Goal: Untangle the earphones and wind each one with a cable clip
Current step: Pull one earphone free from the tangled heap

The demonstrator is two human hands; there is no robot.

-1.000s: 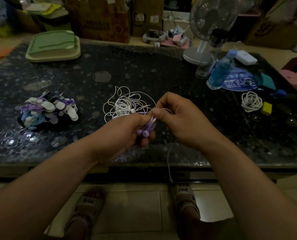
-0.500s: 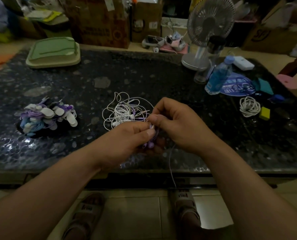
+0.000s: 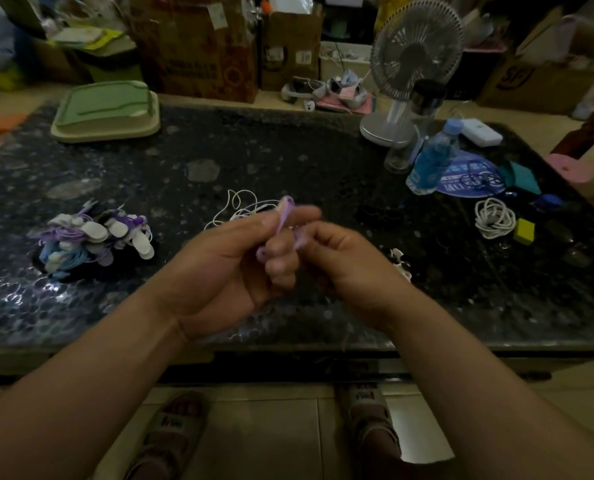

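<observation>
Left hand [image 3: 226,265] and right hand [image 3: 340,258] pinching purple earphone [image 3: 283,216] above table [image 3: 288,150] near edge, white tangle [image 3: 243,206] just behind, clipped pile [image 3: 94,237] well left, bare tabletop between.

i take this for a lived-in home room used for piecework: a low dark stone-topped table [image 3: 288,150] stands on pale floor tiles [image 3: 264,427], cardboard boxes [image 3: 198,46] crowd the back, shoes [image 3: 326,88] lie on the floor beside them, and a small desk fan [image 3: 413,50], a water bottle [image 3: 430,161] and a green lidded box [image 3: 105,109] sit on the table.
</observation>
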